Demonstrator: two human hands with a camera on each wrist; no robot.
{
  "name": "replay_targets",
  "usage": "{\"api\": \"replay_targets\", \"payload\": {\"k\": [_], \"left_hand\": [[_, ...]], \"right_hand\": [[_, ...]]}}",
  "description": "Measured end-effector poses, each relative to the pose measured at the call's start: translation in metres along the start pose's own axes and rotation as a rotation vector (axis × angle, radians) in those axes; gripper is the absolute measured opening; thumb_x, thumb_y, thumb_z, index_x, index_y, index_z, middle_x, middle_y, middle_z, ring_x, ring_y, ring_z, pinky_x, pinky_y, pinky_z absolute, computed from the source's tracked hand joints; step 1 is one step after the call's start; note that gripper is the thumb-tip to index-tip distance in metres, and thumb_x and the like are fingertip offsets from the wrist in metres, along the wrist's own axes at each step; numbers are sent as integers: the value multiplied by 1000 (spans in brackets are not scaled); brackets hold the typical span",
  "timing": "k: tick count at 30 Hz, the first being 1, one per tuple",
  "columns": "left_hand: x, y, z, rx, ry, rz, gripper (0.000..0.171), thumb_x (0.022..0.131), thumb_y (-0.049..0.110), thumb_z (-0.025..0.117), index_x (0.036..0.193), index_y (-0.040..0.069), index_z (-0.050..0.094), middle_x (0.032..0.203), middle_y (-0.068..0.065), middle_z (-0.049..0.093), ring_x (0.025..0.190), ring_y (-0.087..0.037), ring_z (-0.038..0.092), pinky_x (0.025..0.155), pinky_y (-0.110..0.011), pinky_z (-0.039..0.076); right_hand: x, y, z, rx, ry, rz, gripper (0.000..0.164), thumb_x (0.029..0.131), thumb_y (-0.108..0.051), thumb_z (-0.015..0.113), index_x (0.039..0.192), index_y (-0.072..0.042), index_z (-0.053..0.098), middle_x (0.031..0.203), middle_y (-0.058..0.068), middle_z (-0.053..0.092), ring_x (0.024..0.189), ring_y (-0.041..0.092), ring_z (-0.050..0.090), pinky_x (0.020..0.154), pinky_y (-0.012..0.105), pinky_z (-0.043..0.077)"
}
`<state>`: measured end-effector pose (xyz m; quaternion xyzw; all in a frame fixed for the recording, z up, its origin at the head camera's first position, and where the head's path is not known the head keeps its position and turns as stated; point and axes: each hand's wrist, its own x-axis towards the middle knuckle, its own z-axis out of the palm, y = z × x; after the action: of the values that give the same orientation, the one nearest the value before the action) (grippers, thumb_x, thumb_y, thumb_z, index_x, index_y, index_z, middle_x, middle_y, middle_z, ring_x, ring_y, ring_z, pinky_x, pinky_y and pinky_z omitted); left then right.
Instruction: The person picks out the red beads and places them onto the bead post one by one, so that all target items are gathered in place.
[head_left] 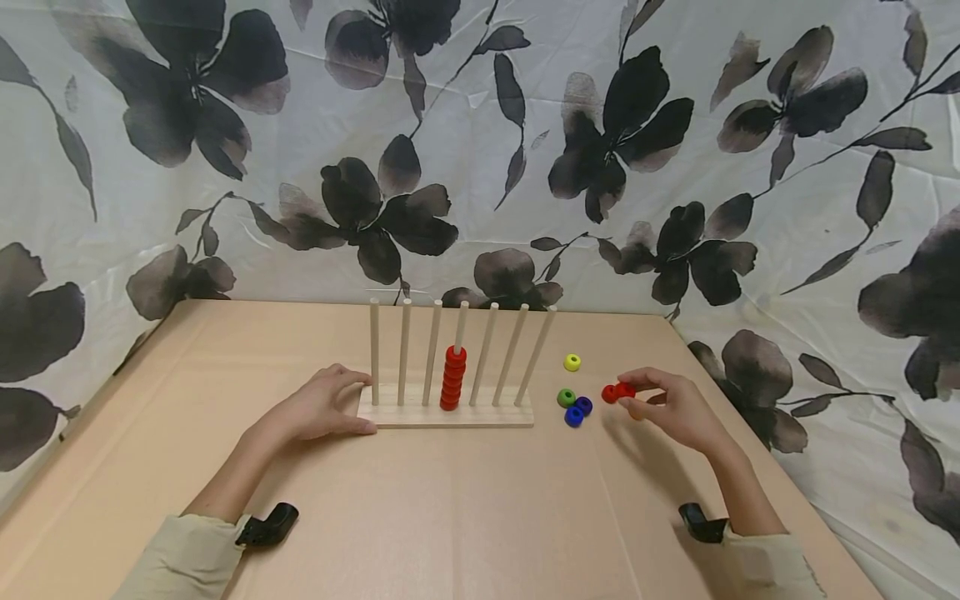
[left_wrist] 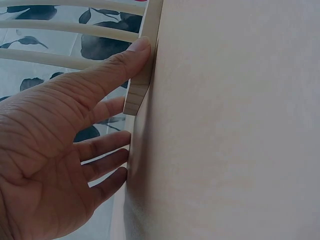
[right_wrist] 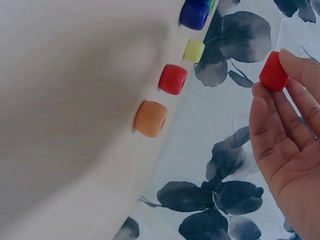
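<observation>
A wooden peg stand [head_left: 412, 417] stands on the table with a row of upright pegs. Red beads [head_left: 452, 379] are stacked on its middle peg; the other pegs carry no beads. My left hand [head_left: 318, 406] grips the stand's left end, thumb [left_wrist: 137, 50] on the front of the base and the index finger behind it. Above the tabletop on the right, my right hand [head_left: 678, 408] pinches a red bead [right_wrist: 274, 72] between thumb and fingers. Another red bead [right_wrist: 173, 79] lies on the table beneath, near an orange bead [right_wrist: 150, 119] that the hand partly hides in the head view.
Between the stand and my right hand lie a yellow bead [head_left: 572, 362], a green bead [head_left: 566, 398] and two blue beads [head_left: 574, 416]. Floral cloth [head_left: 487, 167] hangs behind the table [head_left: 450, 517] and along its sides.
</observation>
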<state>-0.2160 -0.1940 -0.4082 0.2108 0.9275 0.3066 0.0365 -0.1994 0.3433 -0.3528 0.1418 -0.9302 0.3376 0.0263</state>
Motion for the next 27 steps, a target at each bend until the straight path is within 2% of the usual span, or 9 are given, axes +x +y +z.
{"api": "replay_targets", "payload": {"k": [7,14,27], "left_hand": [[-1,1,-1,2,3,3,79,78,43,88,138,2,59,130,-22,55,125,-44,49,104,-63,42],[0,0,-1,4,9,7,79,78,43,89,138,2,59,130,-23,55,125,-44,49,104,-63,42],[-1,0,-1,0,1,15,78,78,43,88,137,2,59,129,-22,56,124,-44,49,103,-63,42]], "right_hand": [[3,-7,-2,-10,11,-4,37,93,-15,77,126,-3,68,119,14,71,109,32,65,83,18,55],[7,-13,-2,-7,30,-36,33,93,-7,76,125,-1,69,118,14,72,107,32,66,82,18,55],[16,-30,-1,-7,45,-50,36,94,-16,76,127,-3,68,119,11,73,109,28,66,85,18,54]]}}
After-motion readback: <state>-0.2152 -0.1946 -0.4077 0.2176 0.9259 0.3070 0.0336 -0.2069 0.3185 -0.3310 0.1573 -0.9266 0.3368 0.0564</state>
